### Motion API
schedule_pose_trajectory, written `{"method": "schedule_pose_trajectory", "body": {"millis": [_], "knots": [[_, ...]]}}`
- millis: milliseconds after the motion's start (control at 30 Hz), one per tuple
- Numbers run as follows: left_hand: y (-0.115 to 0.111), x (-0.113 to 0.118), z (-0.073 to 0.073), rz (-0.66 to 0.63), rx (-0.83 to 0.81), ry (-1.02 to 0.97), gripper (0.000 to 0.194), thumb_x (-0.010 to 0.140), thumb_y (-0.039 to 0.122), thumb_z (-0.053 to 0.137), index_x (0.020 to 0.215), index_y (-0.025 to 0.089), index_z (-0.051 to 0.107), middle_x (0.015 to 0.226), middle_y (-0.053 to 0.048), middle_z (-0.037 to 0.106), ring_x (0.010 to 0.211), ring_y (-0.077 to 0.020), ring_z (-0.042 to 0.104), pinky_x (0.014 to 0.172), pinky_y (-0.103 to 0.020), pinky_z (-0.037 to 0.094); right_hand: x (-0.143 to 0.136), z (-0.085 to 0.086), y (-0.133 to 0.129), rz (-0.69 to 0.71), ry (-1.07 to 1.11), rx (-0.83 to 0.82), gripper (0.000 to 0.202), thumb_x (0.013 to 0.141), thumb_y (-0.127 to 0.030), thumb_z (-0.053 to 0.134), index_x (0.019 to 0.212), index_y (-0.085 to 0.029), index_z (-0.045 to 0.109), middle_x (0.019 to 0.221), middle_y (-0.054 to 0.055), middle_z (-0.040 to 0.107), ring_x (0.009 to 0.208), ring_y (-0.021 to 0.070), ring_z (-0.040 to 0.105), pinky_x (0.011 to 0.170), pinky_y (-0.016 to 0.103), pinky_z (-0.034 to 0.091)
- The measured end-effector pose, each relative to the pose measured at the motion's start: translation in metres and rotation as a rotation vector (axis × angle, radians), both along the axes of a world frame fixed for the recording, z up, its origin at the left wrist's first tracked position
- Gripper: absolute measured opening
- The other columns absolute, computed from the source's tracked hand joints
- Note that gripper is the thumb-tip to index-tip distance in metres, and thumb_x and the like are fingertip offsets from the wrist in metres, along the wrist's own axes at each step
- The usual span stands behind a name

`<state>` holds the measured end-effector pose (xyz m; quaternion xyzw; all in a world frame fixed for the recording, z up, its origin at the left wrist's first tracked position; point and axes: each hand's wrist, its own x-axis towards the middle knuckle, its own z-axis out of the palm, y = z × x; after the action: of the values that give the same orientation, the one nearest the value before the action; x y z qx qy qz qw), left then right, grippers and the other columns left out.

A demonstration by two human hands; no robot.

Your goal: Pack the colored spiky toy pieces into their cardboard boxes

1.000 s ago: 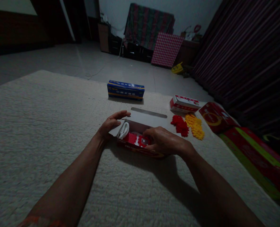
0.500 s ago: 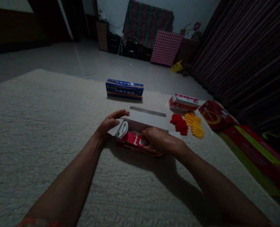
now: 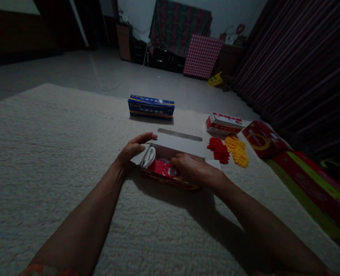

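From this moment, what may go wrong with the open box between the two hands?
1. The right hand reaches into the open box and hides part of the red contents, so a piece might be pressed or bent unseen.
2. The white looped item stands at the box's left end, near the left hand; a finger might snag it.

A head-worn camera looks forward and down at the wearer's left hand [image 3: 130,152] and right hand [image 3: 192,168], close by. Beyond, its view reaches the far wall [image 3: 235,13].
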<state>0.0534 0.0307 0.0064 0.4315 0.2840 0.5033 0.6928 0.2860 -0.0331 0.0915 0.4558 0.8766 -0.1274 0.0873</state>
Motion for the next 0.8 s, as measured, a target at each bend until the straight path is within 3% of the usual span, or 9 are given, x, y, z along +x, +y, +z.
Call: {"method": "schedule_pose_trajectory", "body": {"millis": [233,400,600,800], "knots": [[-0.001,0.002,0.002,0.006,-0.009,-0.01,0.049,0.06,0.012,0.07,0.108,0.022,0.077,0.12,-0.006,0.074,0.098,-0.0259,0.069,0.076,-0.034,0.057,0.001,-0.002,0.002,0.024,0.009,-0.024,0.021,0.089,-0.031,0.067,0.099,-0.014,0.073,0.1,0.014,0.072,0.086,0.0221,0.067,0.076,0.03,0.049],[-0.004,0.003,0.005,0.041,-0.016,0.043,0.052,0.061,0.014,0.069,0.112,0.02,0.076,0.124,-0.007,0.073,0.087,-0.0238,0.07,0.067,-0.031,0.057,0.0,-0.001,0.001,0.005,0.028,-0.019,0.022,0.089,-0.034,0.067,0.097,-0.014,0.073,0.097,0.013,0.074,0.082,0.0206,0.067,0.07,0.028,0.048],[-0.004,0.001,0.005,0.048,-0.004,0.098,0.056,0.062,0.015,0.068,0.117,0.018,0.073,0.129,-0.01,0.07,0.086,-0.0251,0.071,0.068,-0.033,0.058,0.007,0.02,-0.003,-0.07,0.028,-0.066,0.019,0.089,-0.032,0.067,0.097,-0.016,0.074,0.092,0.01,0.075,0.077,0.0172,0.067,0.063,0.025,0.043],[-0.004,0.002,0.005,0.052,-0.032,0.072,0.053,0.061,0.014,0.068,0.114,0.02,0.075,0.126,-0.008,0.072,0.084,-0.0238,0.071,0.067,-0.033,0.058,0.054,0.04,-0.016,-0.121,0.4,0.278,0.017,0.094,-0.027,0.057,0.095,-0.017,0.071,0.091,0.008,0.073,0.08,0.0164,0.064,0.073,0.028,0.047]]}}
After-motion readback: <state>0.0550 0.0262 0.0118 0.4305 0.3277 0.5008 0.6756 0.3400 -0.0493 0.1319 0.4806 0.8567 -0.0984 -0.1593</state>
